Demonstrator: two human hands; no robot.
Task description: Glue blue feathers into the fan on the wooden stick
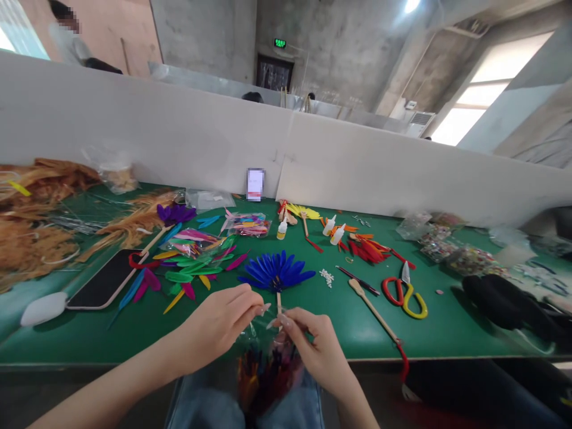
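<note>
My left hand [221, 322] and my right hand [313, 348] meet at the front edge of the green table [447, 325]. Both pinch the top of a clear plastic bag [268, 363] that hangs over my lap. The bag holds several dark, red and orange feathers. Just beyond my fingers lies a blue feather fan [276, 271] on a thin wooden stick. Its stick points toward my hands.
Loose coloured feathers [192, 271] and a black phone [105, 280] lie to the left, with heaps of tan feathers [31, 238] farther left. Glue bottles [333, 229], red and yellow scissors [406, 292], a wooden stick [373, 307] and bead bags lie right. A white partition [357, 170] backs the table.
</note>
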